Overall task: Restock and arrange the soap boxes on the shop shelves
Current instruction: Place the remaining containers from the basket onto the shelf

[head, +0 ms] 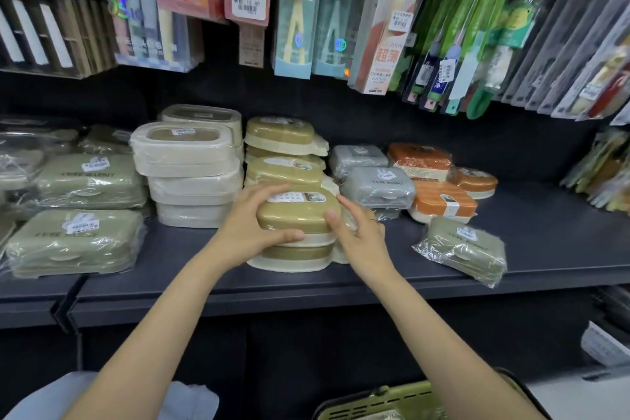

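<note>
Basket: nearest my camera, a green basket [381,401] sits at the bottom edge, below my right forearm.
Left grip: my left hand [254,227] is curled round the near left side of the top olive soap box [298,211], thumb along its front edge.
Right grip: my right hand [358,235] touches that box's right end with thumb and fingers spread wide, not closed round it.
Task item: the olive soap box tops a short stack of like boxes at the front middle of the dark shelf [511,269].
Left of it: a stack of cream boxes [191,174], then wrapped green boxes [73,242].
Right of it: grey boxes [376,186], orange boxes [443,201], and a single wrapped green box [463,249] lying askew near the shelf's front.
Above: packaged goods [385,20] hang in rows.
</note>
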